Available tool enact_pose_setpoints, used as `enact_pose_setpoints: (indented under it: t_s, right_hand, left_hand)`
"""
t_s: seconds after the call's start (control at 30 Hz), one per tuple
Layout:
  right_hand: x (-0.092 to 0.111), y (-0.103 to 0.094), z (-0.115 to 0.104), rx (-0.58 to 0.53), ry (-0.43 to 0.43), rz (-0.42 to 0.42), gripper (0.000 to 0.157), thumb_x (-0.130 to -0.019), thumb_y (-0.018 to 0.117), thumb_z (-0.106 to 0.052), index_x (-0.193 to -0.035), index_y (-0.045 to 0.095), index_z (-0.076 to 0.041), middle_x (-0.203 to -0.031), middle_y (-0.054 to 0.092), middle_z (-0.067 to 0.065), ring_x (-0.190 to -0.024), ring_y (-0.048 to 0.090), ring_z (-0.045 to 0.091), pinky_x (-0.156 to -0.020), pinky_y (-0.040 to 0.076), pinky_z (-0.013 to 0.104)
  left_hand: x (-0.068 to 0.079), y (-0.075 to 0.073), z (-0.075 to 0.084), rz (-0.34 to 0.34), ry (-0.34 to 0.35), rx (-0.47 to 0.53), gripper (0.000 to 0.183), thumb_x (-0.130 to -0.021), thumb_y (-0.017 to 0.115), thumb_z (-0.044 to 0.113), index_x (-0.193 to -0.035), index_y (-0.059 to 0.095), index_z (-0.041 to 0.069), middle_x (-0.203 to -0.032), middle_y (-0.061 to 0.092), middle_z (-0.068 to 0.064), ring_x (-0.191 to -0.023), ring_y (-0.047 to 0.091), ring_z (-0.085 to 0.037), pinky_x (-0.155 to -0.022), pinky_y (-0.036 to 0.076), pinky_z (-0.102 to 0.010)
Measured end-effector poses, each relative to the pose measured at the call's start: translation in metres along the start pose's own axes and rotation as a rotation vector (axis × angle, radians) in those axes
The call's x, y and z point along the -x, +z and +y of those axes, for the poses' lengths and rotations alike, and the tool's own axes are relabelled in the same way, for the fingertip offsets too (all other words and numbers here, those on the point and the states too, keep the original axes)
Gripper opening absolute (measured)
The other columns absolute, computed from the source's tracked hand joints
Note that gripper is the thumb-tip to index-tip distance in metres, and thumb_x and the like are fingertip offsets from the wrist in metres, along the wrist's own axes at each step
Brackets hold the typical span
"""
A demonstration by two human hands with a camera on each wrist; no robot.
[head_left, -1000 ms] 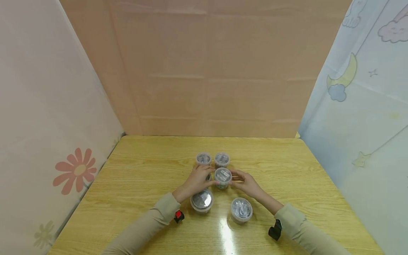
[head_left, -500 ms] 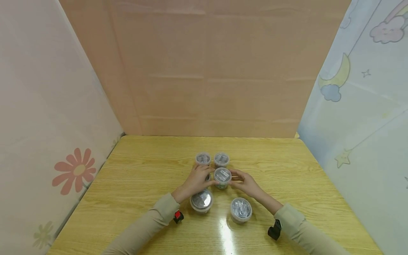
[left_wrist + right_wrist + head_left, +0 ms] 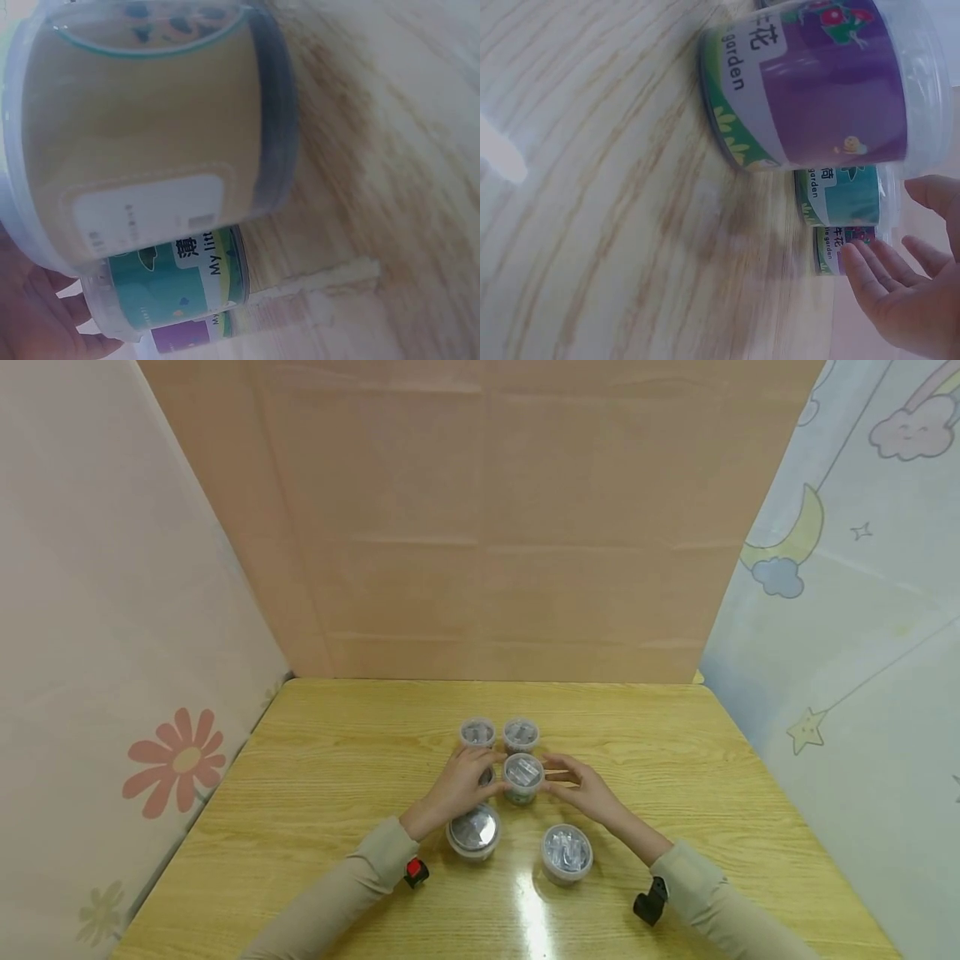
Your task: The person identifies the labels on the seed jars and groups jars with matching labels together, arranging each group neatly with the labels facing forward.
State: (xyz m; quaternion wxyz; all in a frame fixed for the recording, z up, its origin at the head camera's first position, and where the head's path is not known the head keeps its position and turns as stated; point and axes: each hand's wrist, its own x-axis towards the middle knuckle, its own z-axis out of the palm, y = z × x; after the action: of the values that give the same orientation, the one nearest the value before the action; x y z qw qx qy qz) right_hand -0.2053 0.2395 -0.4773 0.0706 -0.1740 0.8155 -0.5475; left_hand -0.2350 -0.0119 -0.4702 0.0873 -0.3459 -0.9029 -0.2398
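Note:
Lidded clear tubs with printed labels stand upright on the wooden table. In the head view the middle tub (image 3: pixel 523 772), teal-labelled (image 3: pixel 841 196) in the right wrist view, stands between my hands. My left hand (image 3: pixel 463 781) arches over another teal-labelled tub (image 3: pixel 176 274), mostly hidden from above; its thumb tip is right at the middle tub's side. My right hand (image 3: pixel 588 792) is just right of the middle tub, fingers parted and extended, a narrow gap before them. In the right wrist view, that hand has nothing in its palm.
Two tubs stand behind, the left back tub (image 3: pixel 477 732) and the right back tub (image 3: pixel 521 734). Nearer me are a wider tan-labelled tub (image 3: pixel 474 832) and a purple-labelled tub (image 3: pixel 567 853), both close to my forearms. The table (image 3: pixel 360 727) meets a hanging backdrop (image 3: pixel 480 593).
My right hand has drawn slightly back to the right from the middle tub. My left hand has shifted a little to the left. The tubs stay in place.

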Motion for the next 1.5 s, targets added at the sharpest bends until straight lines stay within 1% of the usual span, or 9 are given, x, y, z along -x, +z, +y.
enact_pose_setpoints:
  t_s: [0.13, 0.27, 0.37, 0.6, 0.8, 0.97, 1.2, 1.37, 1.5]
  right_hand:
    - [0.005, -0.002, -0.010, 0.026, -0.002, 0.008, 0.051, -0.091, 0.061, -0.016, -0.136, 0.042, -0.001, -0.129, 0.049, 0.027, -0.112, 0.051, 0.046, -0.082, 0.054, 0.035]
    - [0.009, -0.004, -0.008, 0.045, -0.041, 0.010, 0.046, -0.092, 0.058, -0.009, -0.133, 0.044, 0.002, -0.126, 0.049, 0.030, -0.108, 0.052, 0.046, -0.080, 0.054, 0.032]
    - [0.010, -0.005, 0.000, 0.057, -0.070, 0.023, 0.043, -0.092, 0.058, -0.012, -0.131, 0.046, 0.002, -0.126, 0.051, 0.026, -0.108, 0.054, 0.043, -0.080, 0.054, 0.031]
    - [0.012, -0.008, -0.005, 0.085, -0.080, 0.047, 0.039, -0.093, 0.058, -0.024, -0.126, 0.054, -0.004, -0.123, 0.057, 0.016, -0.108, 0.056, 0.035, -0.080, 0.053, 0.027]
    - [0.014, -0.010, -0.005, 0.123, -0.082, 0.029, 0.038, -0.093, 0.057, -0.025, -0.123, 0.055, -0.002, -0.118, 0.060, 0.015, -0.106, 0.058, 0.028, -0.081, 0.052, 0.023]
    - [0.016, -0.011, -0.004, 0.110, -0.089, -0.003, 0.035, -0.094, 0.055, -0.024, -0.122, 0.056, -0.002, -0.118, 0.060, 0.016, -0.107, 0.058, 0.027, -0.082, 0.051, 0.022]
    - [0.017, -0.011, -0.004, 0.142, -0.142, -0.080, 0.028, -0.096, 0.052, -0.015, -0.119, 0.056, 0.000, -0.117, 0.059, 0.015, -0.107, 0.057, 0.032, -0.084, 0.052, 0.030]
    - [0.022, -0.009, -0.023, 0.180, -0.194, -0.128, 0.027, -0.095, 0.053, -0.008, -0.117, 0.056, 0.006, -0.114, 0.059, 0.021, -0.105, 0.056, 0.039, -0.084, 0.052, 0.039]
    - [0.025, -0.010, -0.030, 0.176, -0.248, -0.168, 0.025, -0.094, 0.052, -0.004, -0.116, 0.055, 0.007, -0.113, 0.059, 0.023, -0.103, 0.055, 0.041, -0.083, 0.052, 0.040]
  left_hand:
    - [0.000, 0.000, 0.000, 0.032, 0.013, 0.023, 0.052, -0.085, 0.063, 0.044, -0.123, 0.059, 0.010, -0.125, 0.059, -0.007, -0.119, 0.050, -0.023, -0.108, 0.030, -0.046]
    - [0.000, -0.001, 0.004, 0.059, 0.026, 0.033, 0.048, -0.085, 0.063, 0.043, -0.122, 0.060, 0.012, -0.124, 0.060, -0.004, -0.118, 0.051, -0.021, -0.106, 0.033, -0.046]
    - [0.001, -0.002, 0.005, 0.077, 0.035, 0.029, 0.046, -0.085, 0.063, 0.042, -0.121, 0.060, 0.014, -0.123, 0.061, -0.002, -0.117, 0.052, -0.020, -0.104, 0.035, -0.045]
    - [0.002, -0.002, 0.006, 0.108, 0.056, 0.028, 0.044, -0.086, 0.063, 0.042, -0.121, 0.061, 0.015, -0.121, 0.061, 0.001, -0.116, 0.052, -0.018, -0.104, 0.036, -0.043]
    - [0.003, -0.002, 0.008, 0.160, 0.120, 0.061, 0.037, -0.086, 0.066, 0.035, -0.115, 0.063, 0.012, -0.117, 0.062, -0.002, -0.114, 0.052, -0.018, -0.102, 0.039, -0.043]
    - [0.003, 0.000, 0.012, 0.191, 0.188, 0.063, 0.030, -0.084, 0.069, 0.028, -0.109, 0.065, 0.011, -0.112, 0.062, -0.001, -0.110, 0.053, -0.015, -0.100, 0.041, -0.038]
    - [0.007, -0.001, 0.022, 0.170, 0.236, -0.011, 0.028, -0.084, 0.070, 0.029, -0.108, 0.064, 0.017, -0.110, 0.061, 0.005, -0.104, 0.053, -0.012, -0.093, 0.044, -0.034]
    - [0.008, -0.001, 0.027, 0.137, 0.277, -0.018, 0.028, -0.085, 0.067, 0.032, -0.107, 0.064, 0.015, -0.107, 0.062, 0.006, -0.102, 0.053, -0.010, -0.095, 0.043, -0.031]
    - [0.009, 0.000, 0.028, 0.114, 0.325, -0.012, 0.028, -0.084, 0.068, 0.031, -0.106, 0.065, 0.014, -0.104, 0.063, 0.006, -0.101, 0.055, -0.009, -0.095, 0.044, -0.030]
